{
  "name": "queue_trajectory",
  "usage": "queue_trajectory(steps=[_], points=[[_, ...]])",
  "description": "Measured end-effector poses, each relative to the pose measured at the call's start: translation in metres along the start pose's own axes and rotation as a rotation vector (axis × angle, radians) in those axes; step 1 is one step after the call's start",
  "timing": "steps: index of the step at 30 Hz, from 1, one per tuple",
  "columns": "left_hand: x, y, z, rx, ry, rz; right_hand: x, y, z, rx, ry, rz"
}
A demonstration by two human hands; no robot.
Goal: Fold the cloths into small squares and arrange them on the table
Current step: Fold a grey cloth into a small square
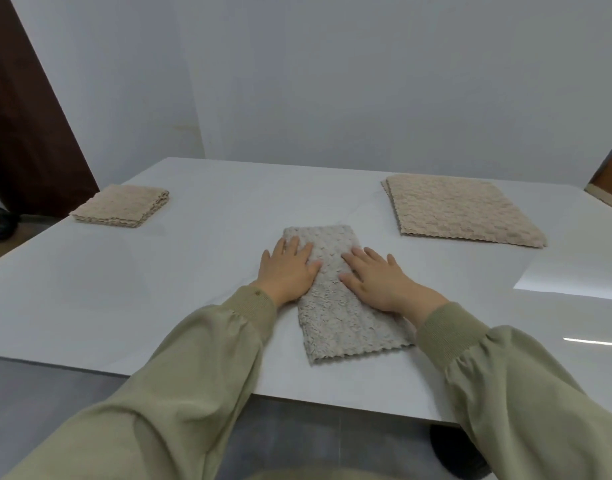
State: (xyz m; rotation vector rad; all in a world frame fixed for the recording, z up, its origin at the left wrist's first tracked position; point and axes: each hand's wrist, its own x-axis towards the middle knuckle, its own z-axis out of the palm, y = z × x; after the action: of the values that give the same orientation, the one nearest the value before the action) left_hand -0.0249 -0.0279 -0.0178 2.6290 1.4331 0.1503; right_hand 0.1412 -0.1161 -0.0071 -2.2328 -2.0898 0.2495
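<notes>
Your left hand (286, 271) and right hand (375, 280) lay flat, fingers straight, grasping nothing, pressing the grey cloth (335, 299) mid-worktop (124, 289); its long axis ran away from you, both hands equally near.

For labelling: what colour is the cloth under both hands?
The cloth is pale grey with a nubbly texture; head view.

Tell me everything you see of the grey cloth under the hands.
The grey cloth is nubbly, towel-like fabric with a zigzag-cut near edge. Folded into a long strip, not yet a square, it lies flat on the white table near its front edge. The left hand and right hand press it with straight fingers, one on each long side. No other cloth touches it.
</notes>
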Motion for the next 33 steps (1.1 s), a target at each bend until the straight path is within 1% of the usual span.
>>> queue_trajectory(steps=[1,3,5,7,8,10,13,16,19,24,26,30,33], points=[[0.002,-0.003,0.005,-0.016,-0.033,-0.021,0.001,0.003,0.003,-0.006,-0.018,0.015],[0.006,-0.006,0.009,-0.042,-0.015,-0.025,0.003,0.012,0.006,0.039,0.022,0.041],[0.008,-0.008,0.008,-0.091,0.085,-0.029,0.004,0.020,0.004,0.097,0.127,0.020],[0.013,-0.013,0.004,-0.190,0.221,-0.072,0.008,0.026,0.001,0.196,0.249,-0.011],[0.017,-0.016,0.003,-0.224,0.269,-0.109,0.012,0.029,0.000,0.242,0.288,-0.008],[0.027,-0.020,0.001,-0.222,0.321,-0.180,0.024,0.036,-0.001,0.294,0.317,0.026],[0.044,-0.025,0.001,-0.158,0.360,-0.265,0.045,0.045,0.001,0.316,0.354,0.072],[0.060,-0.031,0.000,-0.177,0.364,-0.351,0.062,0.049,0.003,0.326,0.430,0.110],[0.068,-0.033,0.001,-0.181,0.355,-0.372,0.079,0.049,0.004,0.294,0.486,0.117],[0.071,-0.035,0.002,-0.207,0.353,-0.382,0.104,0.045,0.000,0.296,0.467,0.109],[0.071,-0.035,0.002,-0.240,0.351,-0.377,0.113,0.042,-0.002,0.283,0.427,0.096],[0.070,-0.035,-0.001,-0.313,0.334,-0.346,0.124,0.038,-0.005,0.179,0.306,0.101],[0.069,-0.034,-0.002,-0.372,0.331,-0.310,0.124,0.039,-0.009,0.161,0.260,0.113]])
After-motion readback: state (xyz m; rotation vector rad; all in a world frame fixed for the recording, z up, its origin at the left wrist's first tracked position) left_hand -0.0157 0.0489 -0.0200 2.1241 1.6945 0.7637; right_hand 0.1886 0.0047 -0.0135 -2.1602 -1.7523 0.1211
